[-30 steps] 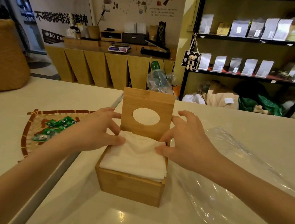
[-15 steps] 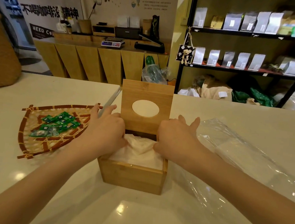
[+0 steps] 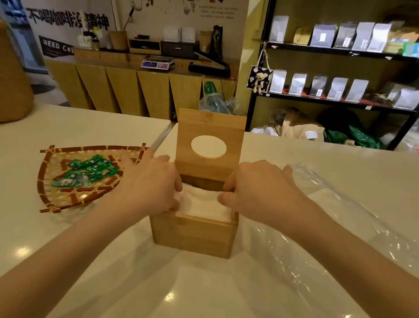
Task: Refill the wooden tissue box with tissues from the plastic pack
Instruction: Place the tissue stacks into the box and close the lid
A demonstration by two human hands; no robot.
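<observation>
A wooden tissue box [image 3: 192, 235] stands on the white counter in front of me, its hinged lid [image 3: 210, 136] upright with an oval hole in it. A white stack of tissues [image 3: 206, 205] sits inside, its top just below the rim. My left hand [image 3: 151, 184] presses on the stack's left side, fingertips down inside the box. At the right side my right hand [image 3: 256, 190] does the same. The clear plastic pack [image 3: 343, 232] lies flat and empty to the right of the box.
A woven bamboo tray [image 3: 50, 191] with several green sachets lies left of the box. A gap between two counter tops [image 3: 161, 137] runs behind my left hand. Beyond the counter are a wooden cabinet [image 3: 123, 89] and black shelves [image 3: 345, 101] with bags.
The tissue stack, which stood above the rim a second ago, has been pushed down into the box. Both hands went lower with it and now sit at the box's sides.
</observation>
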